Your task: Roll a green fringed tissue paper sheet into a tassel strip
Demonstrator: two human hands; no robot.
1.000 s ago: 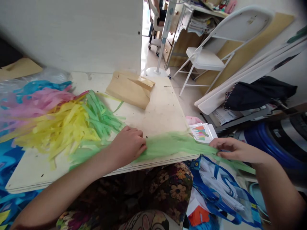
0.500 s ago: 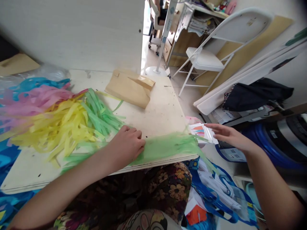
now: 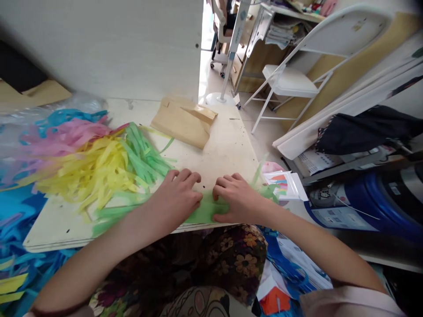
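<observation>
A bundle of green tissue paper strips (image 3: 205, 210) lies along the front edge of a pale wooden board (image 3: 228, 152). My left hand (image 3: 176, 198) presses down on it with curled fingers. My right hand (image 3: 236, 198) rests on the same bundle just to the right, fingers bent over the paper. Loose green ends (image 3: 264, 187) stick up past the board's right corner. Piles of green (image 3: 142, 156), yellow (image 3: 89, 174), pink (image 3: 66, 134) and blue (image 3: 62, 116) strips spread over the board's left half.
A folded brown paper envelope (image 3: 185, 123) lies at the board's far side. A white panel (image 3: 105, 48) stands behind it. To the right are a white folding chair (image 3: 291, 81), a small packet with coloured print (image 3: 284, 185) and blue bags (image 3: 357, 211).
My right hand has come in from far right, off the board's edge, to the green bundle beside my left hand. The stretched green paper has bunched up shorter. My left hand stayed put.
</observation>
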